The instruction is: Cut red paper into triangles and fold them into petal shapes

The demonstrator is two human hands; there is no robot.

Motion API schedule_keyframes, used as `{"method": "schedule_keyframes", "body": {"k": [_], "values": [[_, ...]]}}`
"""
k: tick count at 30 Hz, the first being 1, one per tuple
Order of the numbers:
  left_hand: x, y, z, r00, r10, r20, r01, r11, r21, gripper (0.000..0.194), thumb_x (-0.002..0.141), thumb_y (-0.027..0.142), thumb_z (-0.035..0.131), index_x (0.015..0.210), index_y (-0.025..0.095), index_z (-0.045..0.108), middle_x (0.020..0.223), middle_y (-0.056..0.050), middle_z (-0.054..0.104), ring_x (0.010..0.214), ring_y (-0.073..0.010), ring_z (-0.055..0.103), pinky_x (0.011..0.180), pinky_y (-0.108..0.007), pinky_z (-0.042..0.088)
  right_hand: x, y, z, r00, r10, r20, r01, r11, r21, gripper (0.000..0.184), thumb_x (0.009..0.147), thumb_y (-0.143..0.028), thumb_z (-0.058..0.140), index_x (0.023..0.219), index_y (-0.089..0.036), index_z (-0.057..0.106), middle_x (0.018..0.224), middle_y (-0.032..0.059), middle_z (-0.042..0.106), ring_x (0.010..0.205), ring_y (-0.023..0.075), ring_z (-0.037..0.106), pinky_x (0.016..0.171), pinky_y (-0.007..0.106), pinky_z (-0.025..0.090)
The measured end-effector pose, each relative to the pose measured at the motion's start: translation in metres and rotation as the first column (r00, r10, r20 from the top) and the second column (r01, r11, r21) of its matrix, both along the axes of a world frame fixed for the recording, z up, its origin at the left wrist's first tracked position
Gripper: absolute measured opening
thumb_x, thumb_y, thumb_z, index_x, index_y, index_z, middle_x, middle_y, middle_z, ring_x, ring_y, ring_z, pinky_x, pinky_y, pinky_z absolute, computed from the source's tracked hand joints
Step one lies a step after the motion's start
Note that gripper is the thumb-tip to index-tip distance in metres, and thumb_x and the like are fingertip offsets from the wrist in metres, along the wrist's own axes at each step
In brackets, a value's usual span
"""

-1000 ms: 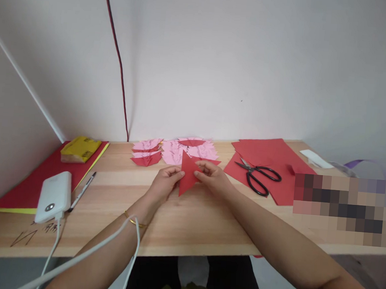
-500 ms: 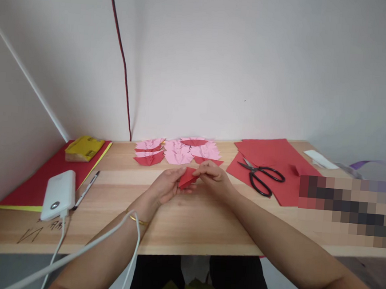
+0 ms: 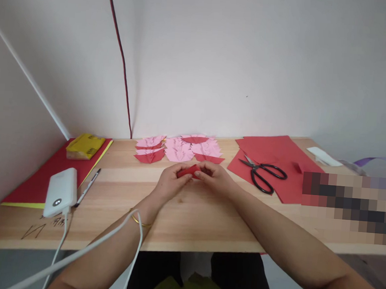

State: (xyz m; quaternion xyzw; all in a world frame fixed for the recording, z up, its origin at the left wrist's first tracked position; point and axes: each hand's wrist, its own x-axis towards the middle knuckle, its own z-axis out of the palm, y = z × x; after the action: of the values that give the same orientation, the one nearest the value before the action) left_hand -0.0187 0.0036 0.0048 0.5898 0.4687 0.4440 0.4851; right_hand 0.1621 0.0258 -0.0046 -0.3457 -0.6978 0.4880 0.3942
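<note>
A small folded piece of red paper point(image 3: 189, 171) is held between both hands, just above the wooden table point(image 3: 187, 219). My left hand point(image 3: 174, 178) pinches its left end, thumb in front and fingers behind. At the right end my right hand point(image 3: 214, 176) grips it in the same way, the two thumbs close together. Part of the paper is covered by the fingers. Behind the hands lie several pink cut-paper pieces point(image 3: 179, 152) in rows, along with a few red cut-paper pieces point(image 3: 149, 156).
To the right, black-handled scissors point(image 3: 260, 172) lie open on red paper sheets point(image 3: 285, 156). On the left are a yellow packet point(image 3: 86, 147), a white power bank point(image 3: 61, 192) with a cable, and a pen point(image 3: 88, 187). A white strip point(image 3: 325, 156) sits at the far right.
The red paper has turned from a tilted, broad shape to a narrow, nearly level one. Both hands have closed in on it, and my left fingers now wrap its end.
</note>
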Motion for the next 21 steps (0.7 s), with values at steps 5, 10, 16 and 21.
{"method": "schedule_keyframes", "body": {"k": [5,10,16,21], "values": [[0.003,0.002,-0.002,0.959,0.146,0.244,-0.141,0.989,-0.036,0.026,0.064,0.023,0.071,0.085,0.013,0.060,0.061,0.000,0.063,0.057,-0.0112,0.059,0.060,-0.025,0.048,0.001,0.004,-0.004,0.990,-0.052,-0.134,0.035,0.991,-0.129,0.028,0.078,-0.043,0.063,0.091,-0.018,0.063,0.087,0.0038,0.067,0.078,0.0165,0.060,0.072,0.030,0.045],[0.001,0.002,-0.002,0.956,0.167,0.243,-0.171,0.985,-0.004,0.028,0.065,0.022,0.072,0.087,0.013,0.059,0.062,0.000,0.064,0.056,-0.0109,0.060,0.059,-0.024,0.048,0.000,0.005,-0.009,0.985,-0.073,-0.155,0.043,0.982,-0.185,0.027,0.076,-0.043,0.064,0.089,-0.019,0.063,0.083,0.0017,0.065,0.073,0.0147,0.057,0.070,0.029,0.043],[0.001,-0.002,0.004,0.967,0.170,0.189,-0.175,0.984,0.012,0.024,0.067,0.024,0.070,0.086,0.012,0.062,0.062,-0.001,0.065,0.057,-0.0114,0.061,0.059,-0.024,0.049,-0.002,0.006,-0.014,0.976,-0.102,-0.192,0.055,0.970,-0.237,0.025,0.075,-0.043,0.066,0.086,-0.020,0.063,0.080,0.0000,0.064,0.070,0.0137,0.055,0.067,0.027,0.041],[0.002,-0.003,0.008,0.966,0.173,0.191,-0.179,0.984,0.016,0.021,0.067,0.026,0.071,0.082,0.013,0.063,0.061,0.000,0.064,0.057,-0.0116,0.061,0.059,-0.024,0.050,-0.002,0.005,-0.016,0.971,-0.088,-0.222,0.032,0.969,-0.245,0.022,0.076,-0.040,0.067,0.083,-0.020,0.063,0.076,-0.0010,0.063,0.067,0.0120,0.053,0.066,0.026,0.039]]}}
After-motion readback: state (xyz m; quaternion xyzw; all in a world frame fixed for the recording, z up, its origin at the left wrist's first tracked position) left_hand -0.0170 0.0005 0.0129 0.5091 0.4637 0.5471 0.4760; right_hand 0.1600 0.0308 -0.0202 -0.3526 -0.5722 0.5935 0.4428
